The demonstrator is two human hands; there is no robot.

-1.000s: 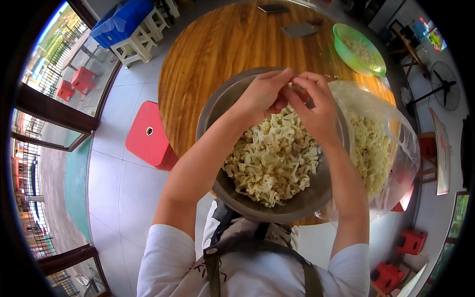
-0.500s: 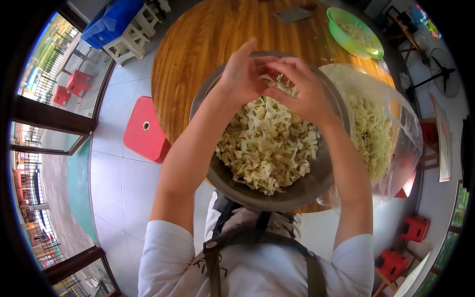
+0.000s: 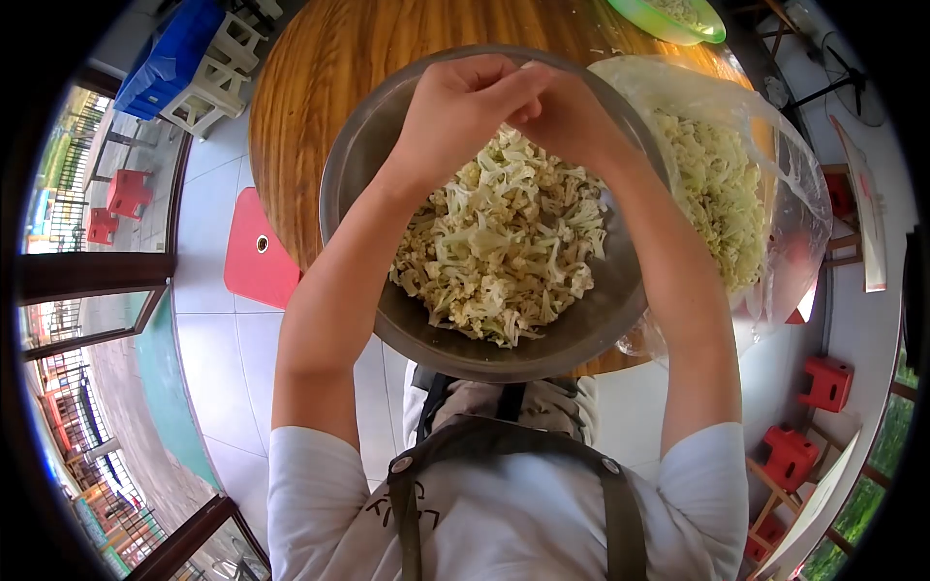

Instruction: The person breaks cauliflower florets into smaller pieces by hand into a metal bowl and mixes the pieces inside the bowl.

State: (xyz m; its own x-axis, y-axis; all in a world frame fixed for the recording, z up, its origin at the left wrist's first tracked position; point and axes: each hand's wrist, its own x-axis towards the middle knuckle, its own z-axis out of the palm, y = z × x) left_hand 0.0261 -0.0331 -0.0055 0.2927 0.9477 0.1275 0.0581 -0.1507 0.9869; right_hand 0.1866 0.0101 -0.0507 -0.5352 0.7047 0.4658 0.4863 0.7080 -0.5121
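A wide steel bowl (image 3: 344,184) holds a heap of torn cauliflower pieces (image 3: 504,247). Over its far half, my left hand (image 3: 460,111) and my right hand (image 3: 567,114) meet with their fingers closed and pressed together. Whatever is pinched between them is hidden by the fingers and the backs of the hands. The nearest cauliflower lies just below my wrists.
The bowl stands at the near edge of a round wooden table (image 3: 291,116). To its right lies a clear plastic bag (image 3: 799,194) with more cauliflower inside. A green basin (image 3: 668,24) is at the far right, a red stool (image 3: 257,257) at left.
My fingers have come together from a looser, spread pose in which cauliflower pieces showed between the hands. The view has shifted, so the bowl and table sit higher and further left.
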